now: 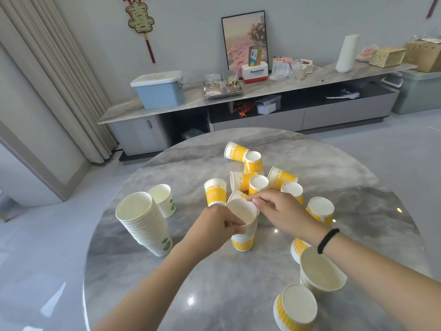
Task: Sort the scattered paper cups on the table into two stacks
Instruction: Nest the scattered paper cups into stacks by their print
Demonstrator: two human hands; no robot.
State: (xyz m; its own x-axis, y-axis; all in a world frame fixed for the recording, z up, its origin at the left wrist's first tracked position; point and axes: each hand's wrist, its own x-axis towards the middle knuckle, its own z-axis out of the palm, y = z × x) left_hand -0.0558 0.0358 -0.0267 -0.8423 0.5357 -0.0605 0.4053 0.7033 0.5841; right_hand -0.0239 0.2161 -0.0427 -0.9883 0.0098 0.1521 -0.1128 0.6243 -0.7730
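Observation:
On the round marble table (214, 283) a short stack of yellow-striped paper cups (243, 241) stands upright at the centre. My left hand (216, 225) grips its side near the rim. My right hand (279, 211) pinches the rim of the top cup from the right. A tall leaning stack of white cups with a green leaf print (143, 225) stands at the left, with a single green-print cup (163, 199) behind it. Several loose yellow cups lie or stand behind my hands, among them an upright one (215, 191) and a tipped one (235, 151).
More yellow cups sit at the right and near front: an upside-down one (321, 210), an open one (321, 271) and an upside-down one (296, 306). Beyond the table a long low cabinet (250, 91) holds a blue box (158, 89), a tray and a framed picture.

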